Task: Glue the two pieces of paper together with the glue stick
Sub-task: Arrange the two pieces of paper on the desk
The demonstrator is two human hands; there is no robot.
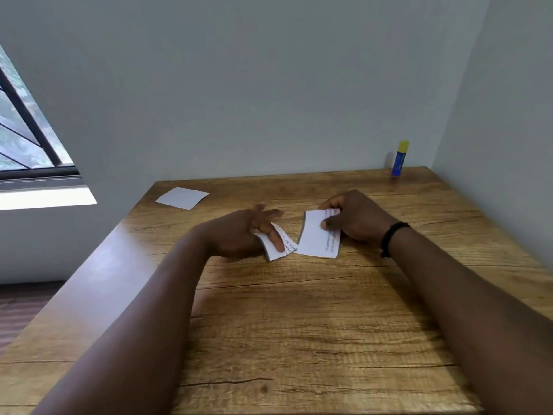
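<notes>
Left hand (239,235): pinching a small slip (279,245) between thumb and forefinger, other fingers fanned out loose. Right hand (356,217): thumb over a second slip (317,238), fingers curled behind its far edge, black band on the wrist. Both slips printed, slightly bowed, corners close together in the gap between the hands, whether touching or just apart not clear; lower edges down at or near the table (299,324). Glue stick (399,158): upright, yellow cap on, well beyond the right hand at the far right corner, against the wall. Third white sheet (182,198): flat on the wood, beyond the left hand and off to its left, near the far edge. No sign of glue on either slip, so likely at the stage of sorting or lining up the pieces before any gluing. Risks from here: both hands occupied, so one slip to be put down before reaching for the stick, with a chance of losing the alignment; capped stick to be opened, awkward one-handed and easy to knock over so close to the corner; light, curled paper likely to shift or buckle under the stick unless pinned flat; glue past the edge likely to stick paper to table; printed sides possibly joined the wrong way round if faces not checked. Containers: none in view apart from the stick's own tube, contents hidden under the cap.
</notes>
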